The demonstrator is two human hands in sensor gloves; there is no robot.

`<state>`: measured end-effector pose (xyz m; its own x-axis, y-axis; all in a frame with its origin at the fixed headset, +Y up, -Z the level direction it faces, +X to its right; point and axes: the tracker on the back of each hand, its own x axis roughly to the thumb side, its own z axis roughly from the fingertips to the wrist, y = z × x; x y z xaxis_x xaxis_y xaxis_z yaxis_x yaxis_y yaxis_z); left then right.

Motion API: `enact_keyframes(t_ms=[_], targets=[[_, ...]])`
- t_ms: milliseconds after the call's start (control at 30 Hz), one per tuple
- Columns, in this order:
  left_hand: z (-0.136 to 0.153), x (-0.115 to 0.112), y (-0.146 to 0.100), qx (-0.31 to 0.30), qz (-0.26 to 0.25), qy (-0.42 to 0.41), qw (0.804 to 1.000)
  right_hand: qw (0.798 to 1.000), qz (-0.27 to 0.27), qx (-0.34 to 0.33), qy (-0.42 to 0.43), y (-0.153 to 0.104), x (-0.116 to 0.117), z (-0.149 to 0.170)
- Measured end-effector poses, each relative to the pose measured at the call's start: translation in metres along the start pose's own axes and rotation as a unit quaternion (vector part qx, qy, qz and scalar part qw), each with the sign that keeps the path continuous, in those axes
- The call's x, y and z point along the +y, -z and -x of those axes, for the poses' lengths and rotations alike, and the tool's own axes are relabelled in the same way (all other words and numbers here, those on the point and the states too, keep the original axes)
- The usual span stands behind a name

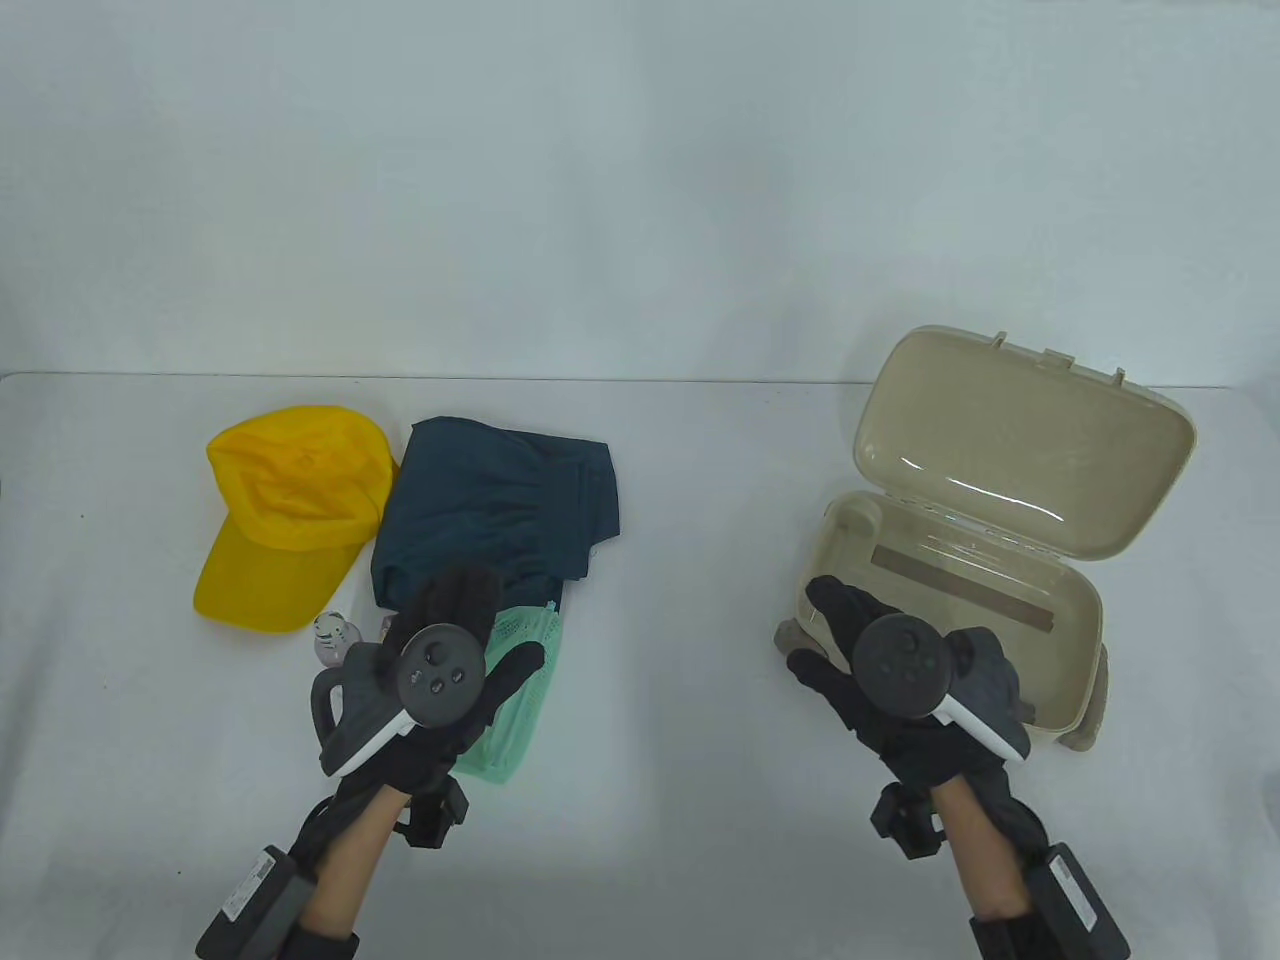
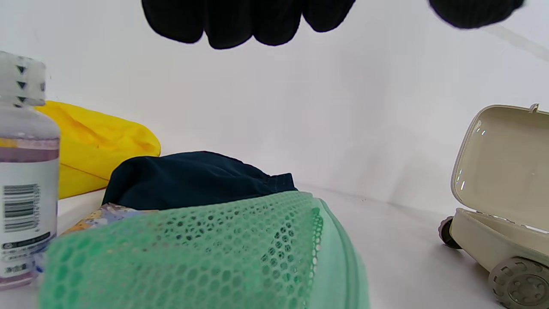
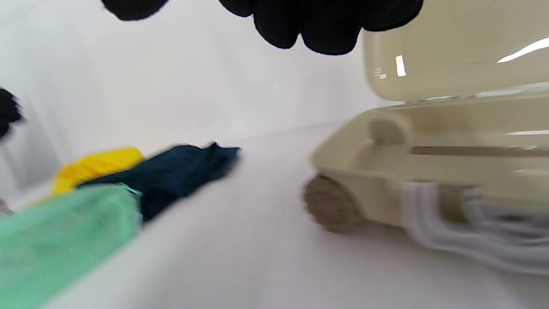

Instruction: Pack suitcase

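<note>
Table view, left hand: the left hand hovers over the near end of the green mesh bag, fingers stretched forward toward the dark blue garment, thumb spread to the side, holding nothing.
Table view, right hand: the right hand hangs at the near left corner of the open beige suitcase, fingers straight and fanned, empty.
Table view, things: a yellow cap lies left of the garment; a small bottle stands just beside the left hand.
Left wrist view: relaxed fingertips hang from the top edge above the mesh bag; the bottle is upright at left, the suitcase well apart at right, lid raised.
Right wrist view: blurred; fingertips hang loose above the table, beside the suitcase; white folded cloth lies against its near wall.
</note>
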<state>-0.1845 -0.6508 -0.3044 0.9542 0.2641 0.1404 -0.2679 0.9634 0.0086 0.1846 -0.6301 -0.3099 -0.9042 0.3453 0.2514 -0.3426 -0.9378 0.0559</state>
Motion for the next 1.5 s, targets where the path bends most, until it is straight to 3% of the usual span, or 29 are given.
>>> enact_keyframes(t_ms=[300, 500, 700, 833, 933, 1100, 1233, 1400, 1500], targets=[[-0.021, -0.008, 0.027, 0.023, 0.037, 0.066, 0.997, 1.000, 0.011, 0.006, -0.019, 0.000, 0.027, 0.001], [-0.043, -0.028, 0.065, 0.078, 0.134, 0.176, 0.972, 1.000, 0.009, 0.014, -0.016, -0.001, 0.029, 0.006], [-0.050, -0.056, 0.083, 0.108, 0.151, 0.235, 0.954, 1.000, 0.004, 0.019, -0.018, -0.001, 0.031, 0.007], [-0.048, -0.070, 0.084, 0.114, 0.153, 0.232, 0.954, 1.000, 0.004, 0.018, -0.016, -0.001, 0.031, 0.006], [-0.046, -0.067, 0.081, 0.111, 0.141, 0.230, 0.956, 1.000, 0.012, 0.016, -0.016, -0.002, 0.028, 0.006], [-0.040, -0.032, 0.065, 0.096, 0.106, 0.162, 0.976, 1.000, 0.027, -0.008, -0.010, -0.004, 0.019, -0.004], [-0.034, -0.009, 0.042, 0.067, 0.077, 0.042, 0.994, 0.999, 0.038, -0.035, -0.008, -0.002, 0.007, -0.025], [-0.039, -0.007, 0.021, 0.028, 0.058, -0.066, 0.996, 0.997, 0.021, -0.072, 0.029, 0.007, 0.005, -0.059], [-0.049, -0.008, 0.014, 0.003, 0.055, -0.085, 0.995, 0.996, 0.014, -0.078, 0.048, 0.015, 0.010, -0.075]])
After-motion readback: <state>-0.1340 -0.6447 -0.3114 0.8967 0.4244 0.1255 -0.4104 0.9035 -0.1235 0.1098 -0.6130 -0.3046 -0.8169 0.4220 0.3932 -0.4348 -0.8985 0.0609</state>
